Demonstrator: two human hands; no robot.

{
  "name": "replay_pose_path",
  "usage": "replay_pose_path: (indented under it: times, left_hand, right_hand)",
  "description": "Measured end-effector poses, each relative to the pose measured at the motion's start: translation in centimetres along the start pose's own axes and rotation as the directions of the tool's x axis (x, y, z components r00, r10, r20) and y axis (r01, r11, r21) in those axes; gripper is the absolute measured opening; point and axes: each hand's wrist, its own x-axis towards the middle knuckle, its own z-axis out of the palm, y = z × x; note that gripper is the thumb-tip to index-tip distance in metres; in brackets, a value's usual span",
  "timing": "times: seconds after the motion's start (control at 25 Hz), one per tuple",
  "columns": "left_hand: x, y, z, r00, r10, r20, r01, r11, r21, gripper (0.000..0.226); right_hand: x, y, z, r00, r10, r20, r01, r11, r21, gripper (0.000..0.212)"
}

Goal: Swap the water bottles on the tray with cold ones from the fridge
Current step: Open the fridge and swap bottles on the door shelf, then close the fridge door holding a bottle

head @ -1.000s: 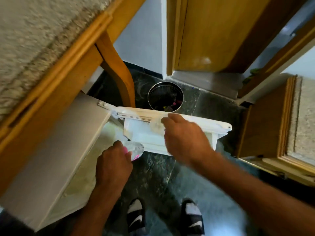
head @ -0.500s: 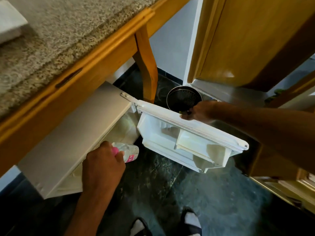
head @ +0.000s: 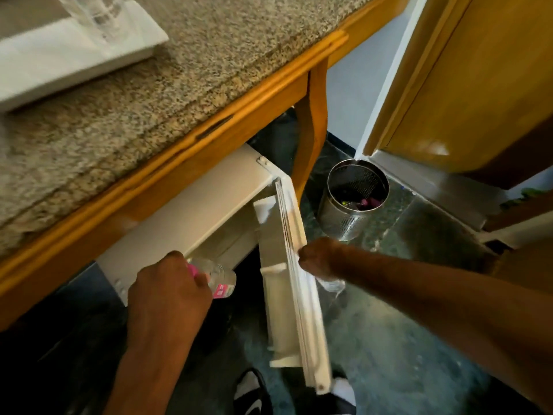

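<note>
A white mini fridge [head: 185, 217] sits under the granite counter [head: 179, 85]. Its white door [head: 284, 289] stands partly open, seen edge-on. My left hand [head: 167, 298] is shut on a clear water bottle [head: 223, 280] with a pink cap and label, in front of the fridge opening. My right hand [head: 321, 256] is a closed fist against the door's outer edge. Clear plastic of a second bottle [head: 330, 285] shows beneath it. A white tray [head: 74, 55] lies on the counter at top left, carrying clear bottles or glasses [head: 95, 10] that are cut off by the frame.
A perforated steel waste bin [head: 354, 202] stands on the dark stone floor [head: 389, 339] just right of the counter's wooden leg [head: 311, 139]. A wooden door [head: 478, 85] fills the upper right. My feet in black-and-white slippers [head: 254, 393] are below the fridge door.
The fridge door has swung from wide open towards the fridge, with my right hand moving along its edge. The view has lifted, bringing the counter and tray into sight.
</note>
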Motion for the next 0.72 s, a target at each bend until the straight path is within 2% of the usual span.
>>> replay_pose_path:
  times: [0.16, 0.28, 0.44, 0.6, 0.72]
  left_hand:
    - [0.4, -1.8, -1.8, 0.998, -0.05, -0.03, 0.051, 0.998, 0.025, 0.03]
    - [0.9, -2.8, -2.4, 0.996, -0.066, -0.056, 0.066, 0.998, -0.005, 0.028]
    - [2.1, -3.8, -2.2, 0.993, -0.06, -0.106, 0.066, 0.997, 0.05, 0.032]
    - [3.1, -4.6, -1.7, 0.993, -0.013, -0.115, 0.021, 0.997, 0.071, 0.034]
    - [3.0, -4.7, -2.1, 0.999, -0.009, -0.044, 0.015, 0.992, 0.124, 0.039]
  right_hand:
    - [4.8, -3.7, -3.7, 0.988, 0.116, -0.099, -0.094, 0.974, 0.204, 0.023]
    - [8.5, -4.9, -5.9, 0.972, 0.175, -0.155, -0.127, 0.951, 0.282, 0.028]
    - [11.9, -5.0, -8.0, 0.938, 0.254, -0.238, -0.162, 0.923, 0.349, 0.027]
    - [13.8, -4.5, -9.9, 0.919, 0.364, -0.148, -0.244, 0.824, 0.511, 0.023]
    - [11.4, -4.5, -11.8, 0.931, 0.338, -0.138, -0.233, 0.841, 0.488, 0.019]
